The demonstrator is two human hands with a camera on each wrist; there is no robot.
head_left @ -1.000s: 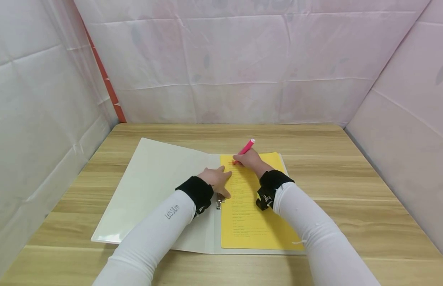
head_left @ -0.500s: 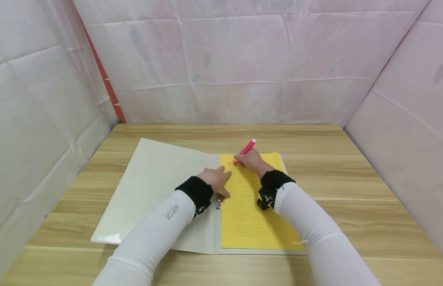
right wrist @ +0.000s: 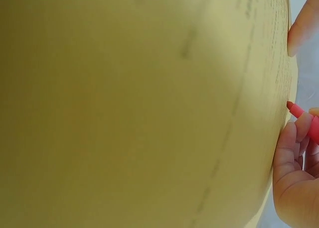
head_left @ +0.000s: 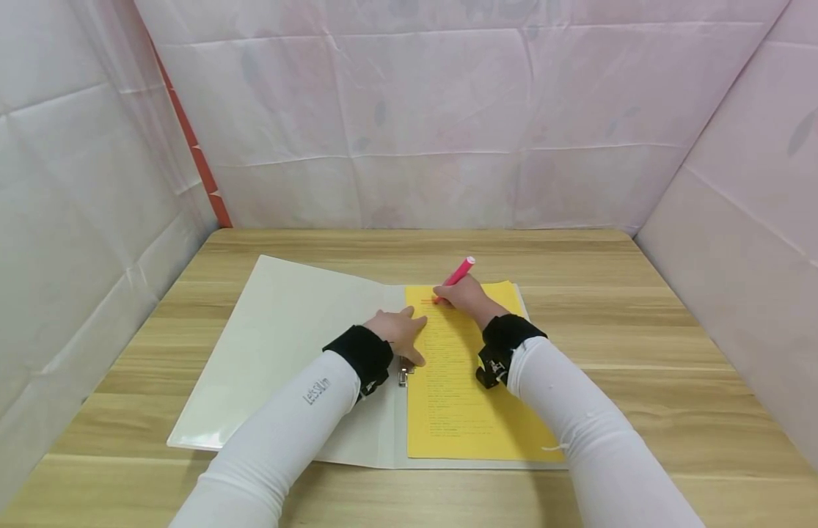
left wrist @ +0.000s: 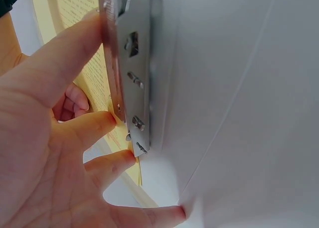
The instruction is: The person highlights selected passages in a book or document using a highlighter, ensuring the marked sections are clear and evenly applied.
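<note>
A: Where is the pink marker [head_left: 456, 276]?
B: The right hand [head_left: 466, 301] pinches it, tip down on the top lines of the yellow sheet [head_left: 468, 396], which lies in the open white folder [head_left: 283, 345] on the wooden table [head_left: 646, 337].
A: And the left hand [head_left: 398, 331]?
B: It lies flat with fingers spread, pressing the sheet's left edge beside the metal clip [left wrist: 130, 63]

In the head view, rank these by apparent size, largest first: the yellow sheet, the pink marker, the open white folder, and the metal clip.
1. Open white folder
2. Yellow sheet
3. Pink marker, partly hidden by the right hand
4. Metal clip, partly covered by the left hand, so its rank against the marker is unsure.
</note>
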